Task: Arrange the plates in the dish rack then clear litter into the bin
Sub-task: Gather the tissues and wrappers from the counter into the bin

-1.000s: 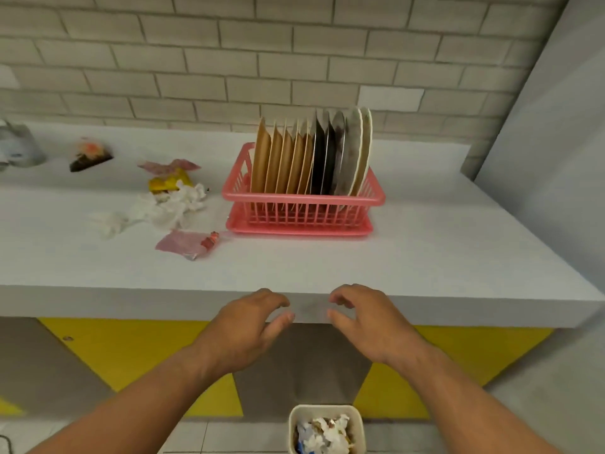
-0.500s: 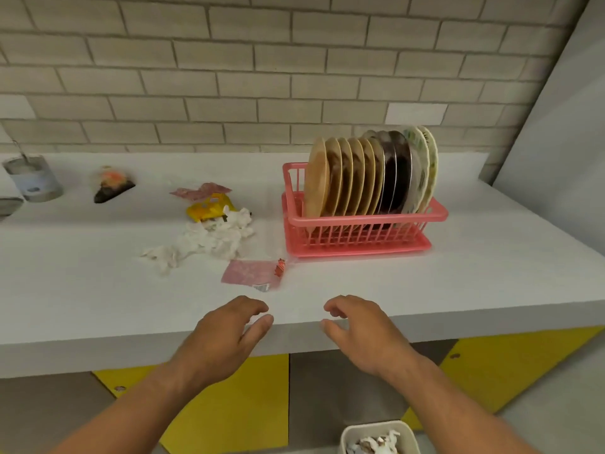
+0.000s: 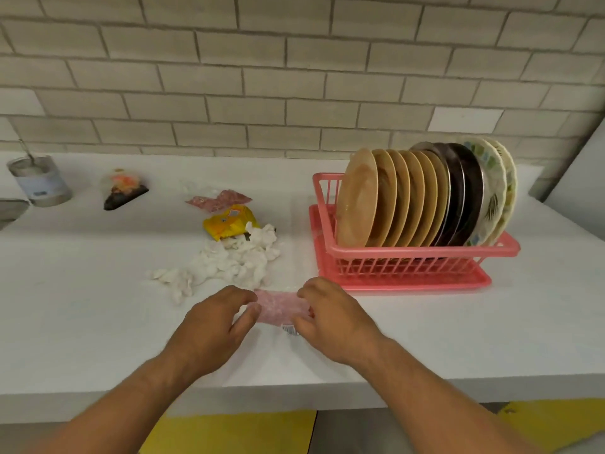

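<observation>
A pink plastic wrapper (image 3: 281, 306) lies near the front of the white counter (image 3: 425, 339). My left hand (image 3: 216, 322) curls over its left end, thumb against it. My right hand (image 3: 330, 316) pinches its right end between fingers and thumb. Several plates (image 3: 422, 198), tan, dark and patterned, stand upright in the pink dish rack (image 3: 409, 260) to the right. More litter lies behind my hands: crumpled white tissue (image 3: 229, 260), a yellow packet (image 3: 229, 221) and another pink wrapper (image 3: 219, 199). The bin is out of view.
A wrapped food piece on a dark wedge (image 3: 122, 191) and a metal tin (image 3: 41, 180) sit at the back left. A brick wall runs behind the counter. A grey wall panel (image 3: 576, 181) closes the right end. Yellow cabinet fronts (image 3: 229, 434) show below.
My view has risen from below the counter edge and shifted left. Both hands have gone from the counter's front edge forward onto the pink wrapper and closed around its ends.
</observation>
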Tool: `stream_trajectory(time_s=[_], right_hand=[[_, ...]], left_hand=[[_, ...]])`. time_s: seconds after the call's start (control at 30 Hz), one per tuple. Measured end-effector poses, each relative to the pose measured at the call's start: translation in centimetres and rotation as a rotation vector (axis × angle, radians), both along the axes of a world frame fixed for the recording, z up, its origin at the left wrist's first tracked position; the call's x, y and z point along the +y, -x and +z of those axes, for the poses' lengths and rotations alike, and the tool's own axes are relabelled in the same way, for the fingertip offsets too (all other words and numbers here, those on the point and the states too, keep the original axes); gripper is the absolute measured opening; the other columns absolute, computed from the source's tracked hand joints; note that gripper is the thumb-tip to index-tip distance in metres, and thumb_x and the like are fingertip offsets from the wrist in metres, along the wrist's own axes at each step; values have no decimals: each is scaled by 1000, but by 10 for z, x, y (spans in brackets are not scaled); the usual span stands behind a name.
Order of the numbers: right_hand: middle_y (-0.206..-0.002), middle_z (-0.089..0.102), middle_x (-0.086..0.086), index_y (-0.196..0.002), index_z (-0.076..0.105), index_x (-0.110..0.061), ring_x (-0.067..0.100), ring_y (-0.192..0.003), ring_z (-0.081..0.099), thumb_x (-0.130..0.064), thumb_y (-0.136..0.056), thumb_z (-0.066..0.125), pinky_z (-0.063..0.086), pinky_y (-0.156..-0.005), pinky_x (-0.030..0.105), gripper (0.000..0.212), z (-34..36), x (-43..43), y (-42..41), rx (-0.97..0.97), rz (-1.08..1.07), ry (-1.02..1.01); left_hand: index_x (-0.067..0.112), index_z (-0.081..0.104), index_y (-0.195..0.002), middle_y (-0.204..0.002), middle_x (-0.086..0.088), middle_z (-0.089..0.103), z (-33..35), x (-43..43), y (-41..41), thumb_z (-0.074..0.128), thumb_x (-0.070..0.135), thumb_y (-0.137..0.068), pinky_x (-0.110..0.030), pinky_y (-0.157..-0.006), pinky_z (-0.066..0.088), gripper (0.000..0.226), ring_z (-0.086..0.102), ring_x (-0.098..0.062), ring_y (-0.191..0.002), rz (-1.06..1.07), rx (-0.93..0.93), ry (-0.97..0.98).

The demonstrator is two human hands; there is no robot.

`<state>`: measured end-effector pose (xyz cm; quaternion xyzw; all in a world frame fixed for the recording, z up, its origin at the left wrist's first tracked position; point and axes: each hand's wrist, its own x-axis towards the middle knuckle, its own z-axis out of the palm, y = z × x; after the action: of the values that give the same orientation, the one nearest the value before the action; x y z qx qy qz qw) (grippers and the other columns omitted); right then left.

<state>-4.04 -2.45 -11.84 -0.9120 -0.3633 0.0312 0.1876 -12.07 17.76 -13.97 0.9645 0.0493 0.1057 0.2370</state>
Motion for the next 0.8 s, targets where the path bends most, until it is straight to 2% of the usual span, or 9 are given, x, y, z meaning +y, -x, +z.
stream_trajectory(time_s=[0.1,0.17,0.27,0.37,0.47,0.53,0.6,0.7,0.8], right_hand=[[-127,49,3,-126,54,-8,19,-119,45,-33,-93,52,40,-101,29,41,2,18,-12,7,8,59],[-140,42,5,-133,49,-7,21,-130,38,-33,-93,53,34,-108,29,48,2,30,-23,32,-19,80],[-161,12,4,-149,29,-14,22,-147,14,-38,-92,57,22,-116,33,68,-6,50,-30,129,-84,128],[-163,-4,5,-154,11,-23,27,-148,8,-55,-91,53,19,-118,40,82,-23,65,-31,238,-178,221],[-160,16,7,-155,-1,-25,30,-143,16,-65,-93,37,13,-118,42,83,-34,71,-34,127,-239,341],[-148,34,3,-155,-3,-22,28,-133,28,-62,-95,33,19,-115,40,81,-38,72,-35,69,-287,329],[-143,40,4,-155,1,-19,29,-132,32,-57,-99,28,24,-112,41,73,-41,74,-32,36,-337,328],[-129,56,5,-147,28,-15,28,-121,47,-57,-101,20,34,-99,40,63,-45,79,-25,51,-410,363],[-104,67,-2,-114,57,-21,23,-99,57,-49,-102,24,37,-86,35,44,-44,82,-23,-12,-443,322]], left_hand=[[30,59,-121,-119,14,60,10,15,-14,45,45,-95,-24,-85,49,34,57,-7,-101,8,-15,-12],[29,59,-122,-122,13,59,14,24,-26,48,44,-95,-25,-87,48,34,57,-8,-104,-10,-17,-18],[26,60,-122,-119,11,60,16,38,-43,50,41,-94,-22,-84,46,33,57,-10,-104,-50,-36,-37],[26,60,-121,-119,12,60,15,54,-55,50,40,-95,-22,-84,43,32,57,-10,-104,-79,-41,-48],[26,60,-122,-119,13,59,13,70,-61,50,40,-95,-19,-85,41,32,56,-8,-105,-121,-29,-50],[25,61,-120,-117,12,60,11,80,-65,52,38,-94,-18,-83,39,30,56,-9,-104,-138,-37,-43],[25,62,-118,-115,11,62,9,87,-68,54,36,-94,-19,-82,39,28,57,-10,-102,-152,-36,-22],[26,62,-119,-117,11,61,8,93,-72,54,38,-94,-23,-85,43,30,56,-11,-105,-179,-43,-21],[26,62,-120,-117,11,61,5,96,-76,48,45,-94,-23,-87,43,35,56,-11,-106,-195,-48,-30]])
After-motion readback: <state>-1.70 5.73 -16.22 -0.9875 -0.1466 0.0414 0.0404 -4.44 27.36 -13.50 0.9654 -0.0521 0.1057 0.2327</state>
